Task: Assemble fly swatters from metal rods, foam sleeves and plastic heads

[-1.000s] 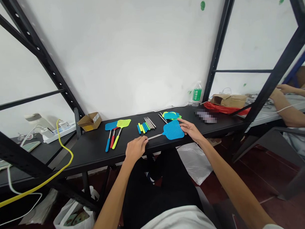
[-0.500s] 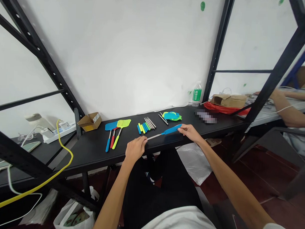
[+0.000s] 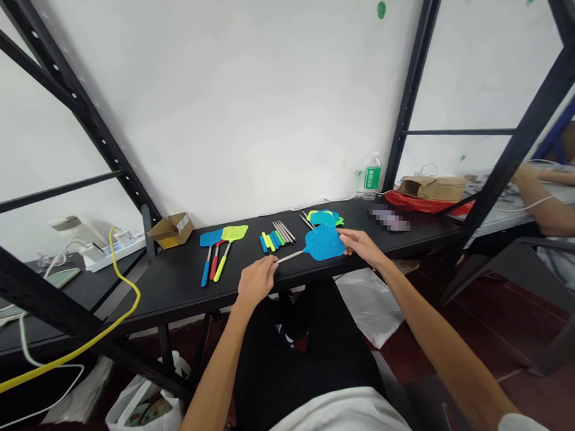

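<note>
Between my two hands is a blue fly swatter head [image 3: 324, 243] on a thin metal rod [image 3: 290, 256], its perforated face turned toward me. My left hand [image 3: 257, 277] is closed on the rod's near end. With thumb and fingers my right hand [image 3: 360, 246] pinches the right edge of the blue head. Behind it lie a pile of loose swatter heads [image 3: 322, 217], blue and yellow-green, and a few metal rods [image 3: 307, 221]. Left of these are several bare rods [image 3: 283, 231] and several coloured handles [image 3: 272, 241]. Farther left lie three whole swatters: blue, red and yellow [image 3: 234, 234].
An open cardboard box [image 3: 170, 230] sits at the desk's left end. By the wall stands a water bottle [image 3: 372, 177]. A yellow cable [image 3: 136, 298] hangs at left near a power strip [image 3: 111, 252]. Black shelf posts frame both sides. Another person's arm [image 3: 547, 206] is at far right.
The blue swatter head has turned from nearly edge-on to face-on. My right hand has shifted slightly right along with its edge; my left hand stays on the rod.
</note>
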The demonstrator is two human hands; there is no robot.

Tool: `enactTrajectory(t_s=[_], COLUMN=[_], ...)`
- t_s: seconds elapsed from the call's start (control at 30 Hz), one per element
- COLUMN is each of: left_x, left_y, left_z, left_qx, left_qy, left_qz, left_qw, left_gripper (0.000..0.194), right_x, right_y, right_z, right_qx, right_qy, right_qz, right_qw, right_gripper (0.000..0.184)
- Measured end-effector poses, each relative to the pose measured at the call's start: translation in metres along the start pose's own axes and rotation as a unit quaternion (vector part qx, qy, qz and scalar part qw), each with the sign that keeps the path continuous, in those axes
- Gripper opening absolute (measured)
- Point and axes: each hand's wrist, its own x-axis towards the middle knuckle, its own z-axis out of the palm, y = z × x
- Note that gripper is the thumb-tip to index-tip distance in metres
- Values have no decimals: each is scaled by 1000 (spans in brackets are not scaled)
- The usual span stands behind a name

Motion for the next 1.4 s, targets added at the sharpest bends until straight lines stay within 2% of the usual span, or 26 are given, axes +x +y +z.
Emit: enactTrajectory(t_s=[0.1, 0.2, 0.3, 0.63, 0.7, 0.83, 0.9, 1.03, 1.1, 1.23, 1.33, 1.4], left_x=[1, 1, 1, 1, 1, 2, 3, 4, 5, 7, 7, 6], left_y=[-2, -4, -5, 5, 5, 2, 2, 6, 7, 2, -10, -25], left_z=[-2, -4, -7, -15, -16, -16, -16, -20, -24, -33, -39, -46], left_qx=[-26, -44, -66, -55, -48, -42, -41, -54, -60, -52, -35, -16], left_qy=[-5, -12, -17, -16, -5, 13, 17, 20, 10, 1, 9, 27], left_qz=[-7, -3, 1, -10, -11, -1, 1, 14, 27, 27, -20, -87], left_qw=[1000, 999, 998, 998, 999, 999, 999, 998, 998, 998, 999, 996], left_gripper=[34, 33, 35, 36, 36, 36, 36, 37, 37, 37, 37, 38], right_x=[-2, -5, -6, -4, -5, -6, -6, -4, -2, 0, -3, -4], right_y=[-11, -21, -26, -35, -37, -37, -36, -33, -33, -36, -41, -44], right_z=[-8, -10, -5, 3, 6, 10, 12, 15, 13, 2, -9, -16], right_qx=[-9, -92, -166, -184, -198, -196, -161, -27, 25, 82, 111, 122], right_qy=[10, 6, 28, 12, 8, -20, -32, -36, -4, 98, 120, 136], right_qz=[-49, -81, -92, -148, -148, -111, -74, 13, 26, 18, 52, 68], right_qw=[999, 992, 981, 972, 969, 974, 984, 999, 999, 992, 985, 981], right_gripper=[61, 50, 40, 22, 25, 46, 53, 50, 46, 45, 50, 51])
